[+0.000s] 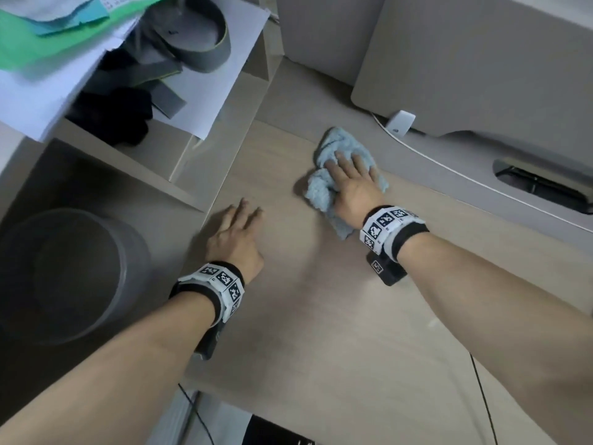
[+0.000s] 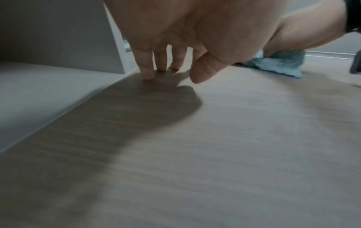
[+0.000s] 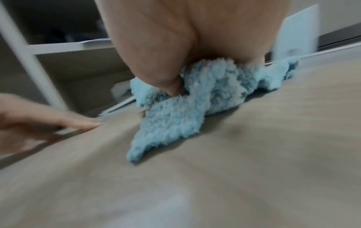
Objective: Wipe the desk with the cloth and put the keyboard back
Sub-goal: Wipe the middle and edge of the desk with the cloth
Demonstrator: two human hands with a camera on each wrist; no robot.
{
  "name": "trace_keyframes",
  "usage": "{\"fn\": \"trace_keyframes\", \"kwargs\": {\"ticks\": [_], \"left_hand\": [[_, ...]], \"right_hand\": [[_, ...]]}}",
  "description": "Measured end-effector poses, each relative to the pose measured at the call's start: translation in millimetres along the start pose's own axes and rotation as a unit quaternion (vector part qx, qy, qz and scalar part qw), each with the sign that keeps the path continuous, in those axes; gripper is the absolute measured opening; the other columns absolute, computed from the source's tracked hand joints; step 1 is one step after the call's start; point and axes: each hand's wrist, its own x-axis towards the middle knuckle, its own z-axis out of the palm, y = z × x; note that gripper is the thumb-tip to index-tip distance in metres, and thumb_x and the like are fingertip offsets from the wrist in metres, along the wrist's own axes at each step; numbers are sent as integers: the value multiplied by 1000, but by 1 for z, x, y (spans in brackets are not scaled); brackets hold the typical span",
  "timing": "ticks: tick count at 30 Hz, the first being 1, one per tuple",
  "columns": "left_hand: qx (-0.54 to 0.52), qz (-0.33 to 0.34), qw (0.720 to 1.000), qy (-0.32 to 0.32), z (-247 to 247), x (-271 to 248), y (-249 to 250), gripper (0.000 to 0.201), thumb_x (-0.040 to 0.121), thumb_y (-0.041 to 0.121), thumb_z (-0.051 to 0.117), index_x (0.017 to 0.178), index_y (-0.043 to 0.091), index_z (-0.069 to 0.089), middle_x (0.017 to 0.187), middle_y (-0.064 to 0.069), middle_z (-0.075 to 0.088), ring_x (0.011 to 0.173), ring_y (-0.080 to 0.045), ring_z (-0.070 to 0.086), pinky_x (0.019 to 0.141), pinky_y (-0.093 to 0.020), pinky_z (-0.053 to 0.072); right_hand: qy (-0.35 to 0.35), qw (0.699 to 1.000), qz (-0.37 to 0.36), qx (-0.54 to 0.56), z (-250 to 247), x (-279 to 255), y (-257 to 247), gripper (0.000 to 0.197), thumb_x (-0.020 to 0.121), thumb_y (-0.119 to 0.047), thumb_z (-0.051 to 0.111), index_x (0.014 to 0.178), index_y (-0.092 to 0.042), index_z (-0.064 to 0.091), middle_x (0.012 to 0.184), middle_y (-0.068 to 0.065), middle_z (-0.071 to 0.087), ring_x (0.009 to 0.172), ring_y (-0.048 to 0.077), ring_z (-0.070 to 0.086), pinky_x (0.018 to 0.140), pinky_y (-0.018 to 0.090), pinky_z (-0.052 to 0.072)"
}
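A person's right hand (image 1: 351,184) presses a crumpled, fluffy light-blue cloth (image 1: 345,149) flat against the pale wood-grain bench (image 1: 321,332), fingers spread over the top and the thumb tucked into a fold, as the right wrist view shows. The left hand (image 1: 236,236) holds nothing; its fingers are straight, tips resting on the bench near the edge of a white shelf unit (image 1: 154,175). The wiping step appears to be under way, at the far middle of the surface, just short of the grey monitor base (image 1: 465,75) and a white cable (image 1: 449,168). The cloth is bunched rather than folded, with a loose corner trailing toward the wrist, so only part of it meets the wood. The next pass likely calls for sweeping across the near, still-bare stretch while keeping clear of the cable. The keyboard is not in any view, so its return looks to be some way off.
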Motion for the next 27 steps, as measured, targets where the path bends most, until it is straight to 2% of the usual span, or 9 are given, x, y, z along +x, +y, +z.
{"fn": "trace_keyframes", "kwargs": {"ticks": [2,4,8,12,14,18,21,24,27], "left_hand": [[-2,-3,1000,-2,-1,0,3,78,78,13,48,149,33,24,162,8,8,148,-18,7,110,-40,38],[-6,-8,1000,-5,-2,0,4,76,79,13,47,149,33,24,162,7,7,149,-18,6,110,-41,37],[-4,-14,1000,1,1,-1,6,75,80,13,46,149,32,23,162,7,7,148,-19,6,110,-41,36],[12,-14,1000,2,0,0,6,77,78,14,47,149,32,23,162,6,10,148,-20,9,114,-40,30],[21,-9,1000,0,1,2,8,78,77,13,48,149,30,25,162,4,12,147,-22,11,116,-40,27],[19,-12,1000,18,2,2,14,75,77,9,46,148,26,29,162,0,14,147,-25,13,119,-37,21],[22,-22,999,27,3,2,17,73,78,8,48,148,24,31,161,-4,16,146,-28,14,119,-35,17],[30,-31,999,25,5,7,17,73,76,10,53,146,19,36,160,-9,21,144,-31,19,119,-38,18],[64,-20,997,23,7,10,19,73,72,13,58,143,13,40,156,-18,27,141,-35,26,119,-39,14]], "right_hand": [[25,997,75,10,-12,-13,36,78,84,-19,54,154,-21,20,164,5,11,150,34,6,118,59,10],[49,992,114,6,-18,-22,59,77,79,-25,51,151,-18,24,161,9,17,147,36,12,114,62,18],[52,987,155,2,-14,-8,42,73,81,-28,57,147,-21,26,159,7,18,145,36,13,110,62,22],[-1,999,25,-25,1,25,-41,80,83,-26,59,152,-25,18,164,2,6,149,33,4,114,63,12],[-4,1000,4,-23,6,29,-54,77,87,-26,58,153,-27,18,165,-1,5,150,32,3,115,63,9],[5,999,31,2,-4,-1,4,74,90,-19,56,154,-26,18,165,-1,6,151,30,3,119,57,10],[16,994,110,20,-13,-41,70,88,82,-7,61,155,-25,13,165,0,3,151,30,1,119,57,10],[14,978,207,28,-15,-83,127,90,84,-11,62,155,-26,8,165,-3,1,151,29,0,120,56,11],[18,945,322,52,-11,-124,171,88,87,-17,61,155,-25,6,165,-1,0,151,31,0,120,55,12]]}}
